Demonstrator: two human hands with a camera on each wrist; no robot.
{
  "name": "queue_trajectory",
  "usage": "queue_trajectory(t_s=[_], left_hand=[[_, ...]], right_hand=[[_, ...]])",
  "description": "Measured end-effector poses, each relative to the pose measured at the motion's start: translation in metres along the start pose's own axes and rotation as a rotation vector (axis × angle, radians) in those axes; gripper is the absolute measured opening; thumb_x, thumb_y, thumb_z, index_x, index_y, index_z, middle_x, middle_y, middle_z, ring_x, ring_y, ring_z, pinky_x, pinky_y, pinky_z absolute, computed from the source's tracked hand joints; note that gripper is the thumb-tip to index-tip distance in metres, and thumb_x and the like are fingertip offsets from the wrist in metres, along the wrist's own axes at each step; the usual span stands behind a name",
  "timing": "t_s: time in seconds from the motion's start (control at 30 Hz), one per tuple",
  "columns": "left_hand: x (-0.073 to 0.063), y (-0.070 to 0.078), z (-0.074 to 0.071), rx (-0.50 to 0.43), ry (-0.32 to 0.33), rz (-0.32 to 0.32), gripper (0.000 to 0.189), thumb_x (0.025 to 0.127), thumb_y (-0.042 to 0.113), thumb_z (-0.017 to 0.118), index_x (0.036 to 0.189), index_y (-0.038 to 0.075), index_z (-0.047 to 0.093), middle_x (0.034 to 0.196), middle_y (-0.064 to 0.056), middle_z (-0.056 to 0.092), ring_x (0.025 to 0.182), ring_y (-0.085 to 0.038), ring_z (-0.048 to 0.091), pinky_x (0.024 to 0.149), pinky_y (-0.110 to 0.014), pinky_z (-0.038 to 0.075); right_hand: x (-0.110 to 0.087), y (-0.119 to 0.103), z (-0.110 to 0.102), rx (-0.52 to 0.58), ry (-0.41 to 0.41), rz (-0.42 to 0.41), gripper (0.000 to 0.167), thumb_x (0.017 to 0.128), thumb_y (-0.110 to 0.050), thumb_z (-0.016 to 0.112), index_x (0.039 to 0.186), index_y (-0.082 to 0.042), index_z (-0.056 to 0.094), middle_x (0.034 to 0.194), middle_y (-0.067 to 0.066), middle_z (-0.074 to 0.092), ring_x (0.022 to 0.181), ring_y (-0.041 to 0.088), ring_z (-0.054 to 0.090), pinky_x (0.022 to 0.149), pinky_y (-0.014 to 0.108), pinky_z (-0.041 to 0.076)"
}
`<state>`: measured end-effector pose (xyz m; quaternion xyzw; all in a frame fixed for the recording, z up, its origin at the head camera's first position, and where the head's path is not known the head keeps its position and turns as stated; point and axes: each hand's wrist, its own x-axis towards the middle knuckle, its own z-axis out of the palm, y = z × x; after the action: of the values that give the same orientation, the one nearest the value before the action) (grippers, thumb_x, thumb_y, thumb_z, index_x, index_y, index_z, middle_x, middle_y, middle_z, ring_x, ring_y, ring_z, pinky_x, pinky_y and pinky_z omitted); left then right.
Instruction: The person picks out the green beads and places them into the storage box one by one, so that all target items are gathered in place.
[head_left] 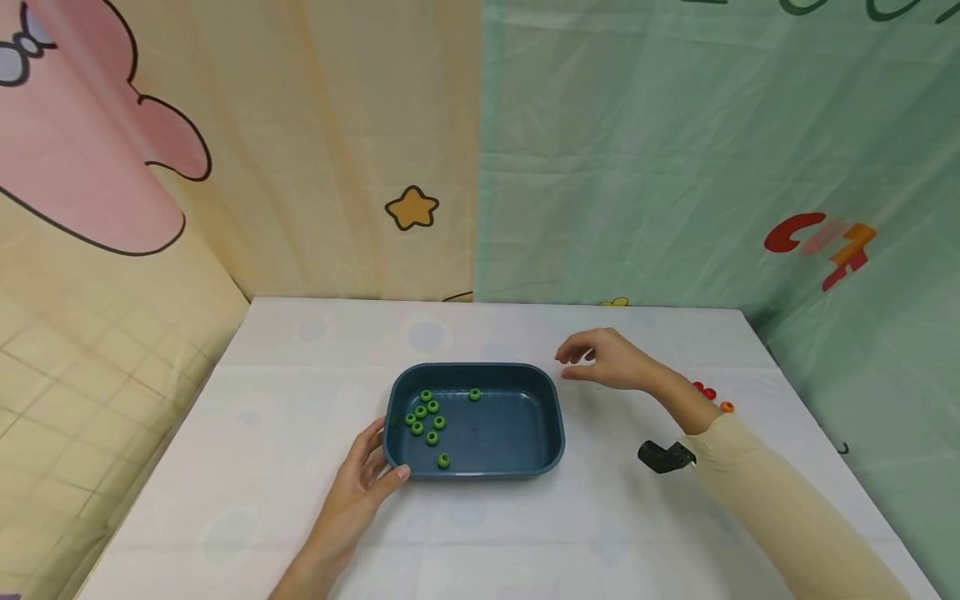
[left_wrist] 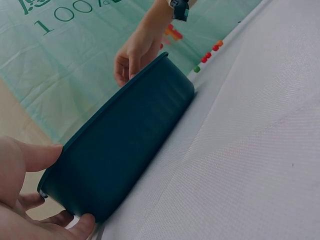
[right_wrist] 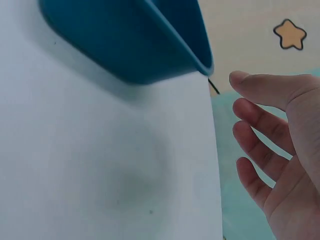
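Note:
A dark blue rectangular tray (head_left: 502, 477) sits on the table with several green beads (head_left: 432, 438), each with a hole, mostly in its left half. My left hand (head_left: 351, 492) grips the tray's near left corner, its thumb on the rim and the other fingers against the side. Beyond the tray's right end, my right hand (head_left: 611, 358) hovers above the table with loosely bent fingers. The right wrist view shows nothing between the thumb and fingers (right_wrist: 260, 120) of that hand.
Near the right forearm lie red beads (head_left: 709, 393) and an orange bead (head_left: 727, 407). A green bead (left_wrist: 197, 69) beside them shows in the left wrist view. Printed curtains (head_left: 600, 167) hang behind the white-covered table (head_left: 225, 467). A black device (head_left: 663, 457) is on the right wrist.

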<state>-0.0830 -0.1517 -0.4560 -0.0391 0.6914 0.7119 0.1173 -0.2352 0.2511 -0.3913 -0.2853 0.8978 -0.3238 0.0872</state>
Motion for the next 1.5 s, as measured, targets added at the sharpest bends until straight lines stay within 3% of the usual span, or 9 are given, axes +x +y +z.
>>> queue_trajectory(t_s=[0.47,0.77,1.07,1.23,1.5], left_hand=[[-0.002,0.0,0.0,0.001,0.005,-0.004,0.081,0.096,0.002,0.072,0.161,0.02,0.028,0.161,-0.013,0.03,0.149,-0.035,0.031,0.099,-0.023,0.048],[-0.002,-0.002,-0.001,-0.009,0.0,0.006,0.081,0.096,0.003,0.072,0.161,0.02,0.028,0.161,-0.013,0.031,0.148,-0.036,0.032,0.098,-0.023,0.048],[-0.002,-0.003,-0.002,-0.015,-0.002,0.011,0.08,0.096,0.004,0.073,0.161,0.02,0.029,0.16,-0.013,0.031,0.148,-0.035,0.033,0.098,-0.023,0.048],[-0.001,-0.003,-0.001,-0.021,-0.007,0.019,0.079,0.096,0.004,0.073,0.16,0.02,0.029,0.16,-0.013,0.031,0.147,-0.034,0.034,0.098,-0.023,0.049],[-0.001,-0.003,-0.001,-0.015,-0.005,0.016,0.079,0.096,0.004,0.073,0.16,0.02,0.029,0.16,-0.012,0.031,0.148,-0.034,0.033,0.099,-0.023,0.048]], right_hand=[[-0.04,0.045,-0.013,-0.019,0.096,0.138,0.026,0.093,-0.015,0.08,0.112,0.001,0.074,0.105,0.01,0.072,0.092,0.02,0.062,0.088,0.045,0.055],[-0.062,0.075,-0.02,-0.018,0.123,0.261,0.027,0.093,-0.017,0.08,0.113,0.0,0.074,0.1,0.002,0.07,0.096,0.023,0.064,0.085,0.042,0.054],[-0.077,0.095,-0.024,-0.028,0.149,0.356,0.03,0.095,-0.021,0.078,0.115,0.0,0.073,0.105,0.007,0.071,0.101,0.03,0.064,0.082,0.038,0.054],[-0.087,0.105,-0.027,-0.018,0.157,0.424,0.034,0.095,-0.025,0.078,0.117,-0.001,0.072,0.106,0.007,0.071,0.104,0.031,0.063,0.086,0.042,0.052],[-0.099,0.115,-0.029,-0.05,0.142,0.432,0.031,0.094,-0.024,0.079,0.115,-0.002,0.074,0.105,0.006,0.072,0.1,0.028,0.062,0.086,0.043,0.05]])
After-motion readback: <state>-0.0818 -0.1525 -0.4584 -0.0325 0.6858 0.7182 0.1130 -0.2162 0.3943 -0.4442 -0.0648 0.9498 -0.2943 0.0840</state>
